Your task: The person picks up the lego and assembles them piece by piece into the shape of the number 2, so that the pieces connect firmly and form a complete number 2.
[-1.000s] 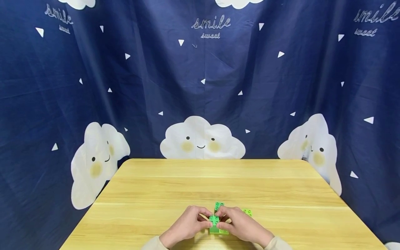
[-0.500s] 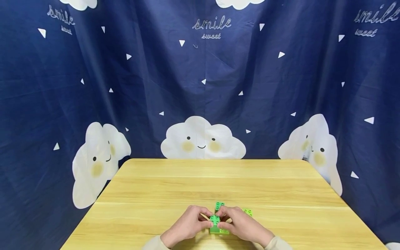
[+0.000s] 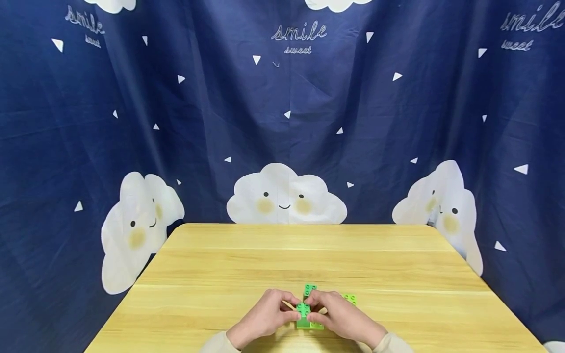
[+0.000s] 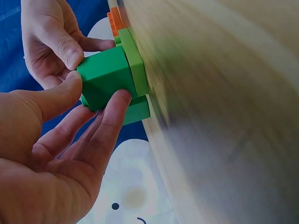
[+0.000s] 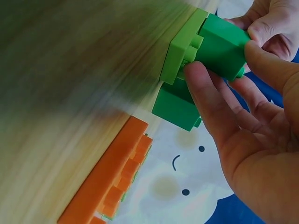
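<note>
Between both hands stands a dark green block (image 3: pixel 302 322), studded on top, sitting on one end of a flat lime-green brick (image 3: pixel 317 326). My left hand (image 3: pixel 270 314) grips the block from the left, thumb near its top edge and fingers low on its side. From the other side my right hand (image 3: pixel 340 315) pinches it; in the right wrist view a fingertip lies beside the lime brick's bare studs. The left wrist view shows the block (image 4: pixel 105 77) pressed close against the lime brick (image 4: pixel 135 63). Part of the block is covered by fingers.
A second green block (image 3: pixel 310 290) stands just behind the hands on the wooden table (image 3: pixel 282 257). Past the right hand, a lime studded piece (image 3: pixel 350 298) shows. In the right wrist view a long orange studded brick (image 5: pixel 105 170) lies nearby. A blue curtain (image 3: pixel 282 98) hangs behind.
</note>
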Action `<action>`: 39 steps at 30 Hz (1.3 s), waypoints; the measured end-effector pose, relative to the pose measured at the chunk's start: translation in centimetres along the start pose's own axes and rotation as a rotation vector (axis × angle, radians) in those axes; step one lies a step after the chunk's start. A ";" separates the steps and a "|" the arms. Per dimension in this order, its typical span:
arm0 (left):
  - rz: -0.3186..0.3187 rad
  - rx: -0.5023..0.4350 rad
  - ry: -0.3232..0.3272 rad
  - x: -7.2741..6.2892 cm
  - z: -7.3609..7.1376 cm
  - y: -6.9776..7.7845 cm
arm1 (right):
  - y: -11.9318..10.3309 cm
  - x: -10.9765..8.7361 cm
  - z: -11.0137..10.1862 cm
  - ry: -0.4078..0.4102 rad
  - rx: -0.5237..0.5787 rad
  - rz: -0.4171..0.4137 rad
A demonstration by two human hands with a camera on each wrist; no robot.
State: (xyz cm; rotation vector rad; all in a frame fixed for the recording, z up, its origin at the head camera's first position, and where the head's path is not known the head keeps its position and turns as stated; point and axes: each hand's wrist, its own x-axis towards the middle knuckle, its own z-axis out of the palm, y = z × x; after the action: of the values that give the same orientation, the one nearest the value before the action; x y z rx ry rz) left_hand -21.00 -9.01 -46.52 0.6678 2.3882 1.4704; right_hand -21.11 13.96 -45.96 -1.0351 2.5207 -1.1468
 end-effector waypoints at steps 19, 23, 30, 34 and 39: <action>0.019 -0.017 0.001 0.1 -0.2 -0.2 | 0.2 0.1 0.0 0.003 -0.018 -0.009; 0.008 -0.014 0.004 0.1 -0.2 -0.1 | 0.2 0.2 0.1 0.002 -0.032 0.008; 0.002 -0.036 -0.006 0.0 -0.1 0.0 | 0.2 0.0 0.0 -0.012 -0.033 0.021; 0.006 -0.034 -0.005 0.0 -0.1 -0.1 | 0.1 -0.2 -0.4 -0.023 -0.020 0.001; 0.014 -0.017 -0.002 0.0 -0.1 -0.2 | -0.2 -0.4 -1.7 0.019 -0.032 -0.003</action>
State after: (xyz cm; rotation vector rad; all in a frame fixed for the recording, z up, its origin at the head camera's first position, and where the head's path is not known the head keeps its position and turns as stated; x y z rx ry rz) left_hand -21.13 -9.18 -46.67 0.6829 2.3716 1.4932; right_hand -21.46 15.16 -44.66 -1.0403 2.5613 -1.1253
